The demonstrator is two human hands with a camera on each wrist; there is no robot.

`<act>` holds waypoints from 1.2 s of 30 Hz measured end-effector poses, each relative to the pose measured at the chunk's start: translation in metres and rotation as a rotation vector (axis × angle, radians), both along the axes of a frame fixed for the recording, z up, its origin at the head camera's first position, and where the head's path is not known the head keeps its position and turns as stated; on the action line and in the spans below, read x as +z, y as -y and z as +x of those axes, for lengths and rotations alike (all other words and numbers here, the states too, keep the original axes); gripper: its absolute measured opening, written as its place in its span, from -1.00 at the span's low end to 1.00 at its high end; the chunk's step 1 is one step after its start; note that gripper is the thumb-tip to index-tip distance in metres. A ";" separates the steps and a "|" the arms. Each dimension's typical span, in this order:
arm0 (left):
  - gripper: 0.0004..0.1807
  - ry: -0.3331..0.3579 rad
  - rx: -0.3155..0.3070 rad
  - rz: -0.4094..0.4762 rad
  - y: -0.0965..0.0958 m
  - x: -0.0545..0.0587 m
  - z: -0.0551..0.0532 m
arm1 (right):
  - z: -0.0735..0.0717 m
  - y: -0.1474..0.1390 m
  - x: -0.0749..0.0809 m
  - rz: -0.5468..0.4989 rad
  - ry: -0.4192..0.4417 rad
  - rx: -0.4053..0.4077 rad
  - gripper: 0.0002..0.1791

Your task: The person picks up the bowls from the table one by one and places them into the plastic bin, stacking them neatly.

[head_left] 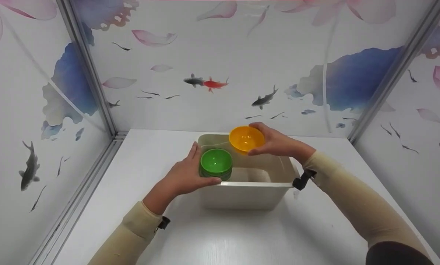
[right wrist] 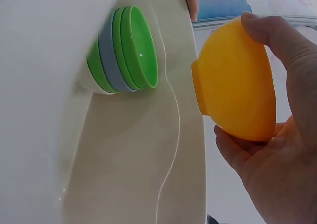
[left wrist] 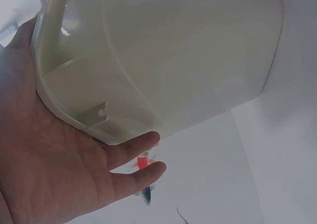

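My right hand (head_left: 275,141) grips a yellow bowl (head_left: 246,139) by its side, thumb and fingers spread around it, just above the far rim of a cream plastic bin (head_left: 243,197). Inside the bin, at its left end, stands a stack of bowls with a green bowl (head_left: 216,161) on top. The right wrist view shows a grey-blue bowl (right wrist: 110,55) among the green ones and a whitish one at the bottom. My left hand (head_left: 185,173) rests against the bin's left end, thumb along the near rim; in the left wrist view its fingers (left wrist: 133,152) reach past the bin wall, fairly straight.
The bin stands on a white table (head_left: 220,235) near the back wall panel (head_left: 220,110), printed with fish and petals. Side panels rise at left and right, joined by grey metal posts (head_left: 91,70). The bin's right floor (head_left: 251,175) shows bare.
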State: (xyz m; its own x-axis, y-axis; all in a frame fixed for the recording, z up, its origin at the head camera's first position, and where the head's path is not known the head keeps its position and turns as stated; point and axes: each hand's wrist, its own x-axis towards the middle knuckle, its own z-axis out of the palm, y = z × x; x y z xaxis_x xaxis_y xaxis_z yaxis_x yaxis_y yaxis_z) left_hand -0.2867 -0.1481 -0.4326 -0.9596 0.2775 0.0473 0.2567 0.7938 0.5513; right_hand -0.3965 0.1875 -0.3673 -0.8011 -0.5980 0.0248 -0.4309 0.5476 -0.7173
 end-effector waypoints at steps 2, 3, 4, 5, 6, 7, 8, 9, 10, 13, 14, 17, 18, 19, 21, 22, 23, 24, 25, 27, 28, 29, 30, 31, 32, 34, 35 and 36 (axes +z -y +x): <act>0.65 0.000 -0.002 -0.002 0.000 0.000 0.000 | -0.003 0.002 0.000 -0.003 -0.003 0.016 0.15; 0.65 0.000 -0.002 -0.003 0.000 -0.001 0.000 | -0.004 0.003 0.000 -0.004 -0.002 0.024 0.14; 0.65 0.000 -0.002 -0.003 -0.001 -0.001 0.000 | -0.005 0.004 0.001 -0.007 0.000 0.032 0.14; 0.65 0.000 -0.003 -0.001 -0.001 -0.001 0.000 | -0.007 0.005 0.001 -0.009 0.000 0.038 0.13; 0.66 0.000 -0.002 -0.002 -0.001 -0.001 -0.001 | -0.008 0.006 0.001 -0.010 -0.002 0.044 0.13; 0.66 0.002 0.001 -0.002 -0.001 -0.001 -0.001 | -0.010 0.007 0.001 -0.010 -0.002 0.044 0.13; 0.66 0.004 0.003 -0.001 -0.001 -0.001 -0.001 | -0.011 0.008 0.001 -0.010 -0.001 0.045 0.13; 0.67 0.006 0.006 -0.001 -0.001 -0.001 -0.001 | -0.013 0.009 0.000 -0.010 0.000 0.048 0.13; 0.67 0.009 0.008 -0.001 0.000 -0.001 -0.001 | -0.014 0.011 0.000 -0.011 0.001 0.052 0.14; 0.68 0.013 0.014 -0.004 0.000 -0.001 -0.001 | -0.017 0.017 -0.001 -0.007 -0.002 0.062 0.15; 0.68 0.015 0.015 -0.005 0.000 -0.001 -0.001 | -0.018 0.019 -0.001 -0.004 -0.004 0.066 0.15; 0.67 0.016 0.018 -0.009 0.000 -0.002 -0.001 | -0.020 0.026 -0.003 0.004 -0.010 0.083 0.14; 0.67 0.016 0.018 -0.010 0.000 -0.002 -0.001 | -0.021 0.028 -0.004 0.007 -0.012 0.090 0.14; 0.67 0.016 0.018 -0.011 0.000 -0.002 -0.001 | -0.021 0.030 -0.005 0.010 -0.014 0.097 0.13; 0.67 0.016 0.017 -0.014 -0.001 -0.002 0.000 | -0.021 0.034 -0.007 0.016 -0.016 0.110 0.13; 0.67 0.015 0.017 -0.016 -0.001 -0.002 0.000 | -0.022 0.036 -0.007 0.019 -0.018 0.116 0.14; 0.68 0.015 0.017 -0.017 -0.001 -0.002 0.000 | -0.022 0.037 -0.008 0.020 -0.017 0.120 0.14; 0.68 0.016 0.017 -0.019 -0.001 -0.001 0.000 | -0.022 0.039 -0.009 0.021 -0.018 0.124 0.15; 0.68 0.016 0.016 -0.019 -0.001 -0.001 0.000 | -0.022 0.040 -0.009 0.018 -0.018 0.126 0.16; 0.68 0.017 0.017 -0.020 -0.001 -0.001 0.000 | -0.022 0.043 -0.009 0.010 -0.016 0.127 0.18; 0.68 0.016 0.019 -0.018 0.000 -0.001 0.000 | -0.023 0.044 -0.010 0.007 -0.016 0.127 0.18; 0.68 0.016 0.020 -0.018 0.000 0.000 0.000 | -0.024 0.046 -0.010 0.004 -0.018 0.127 0.18; 0.68 0.016 0.020 -0.018 0.000 0.000 0.000 | -0.025 0.047 -0.010 0.001 -0.020 0.127 0.18; 0.67 0.017 0.019 -0.016 0.000 0.000 0.000 | -0.025 0.048 -0.010 0.000 -0.022 0.127 0.18; 0.67 0.016 0.019 -0.016 0.000 0.000 0.000 | -0.026 0.050 -0.011 0.001 -0.026 0.128 0.18; 0.66 0.016 0.016 -0.014 0.000 0.000 0.000 | -0.028 0.052 -0.012 0.006 -0.032 0.131 0.17; 0.66 0.016 0.014 -0.014 0.000 -0.001 0.000 | -0.029 0.053 -0.012 0.006 -0.034 0.133 0.17; 0.66 0.015 0.012 -0.013 0.000 -0.001 -0.001 | -0.029 0.054 -0.012 0.008 -0.034 0.135 0.17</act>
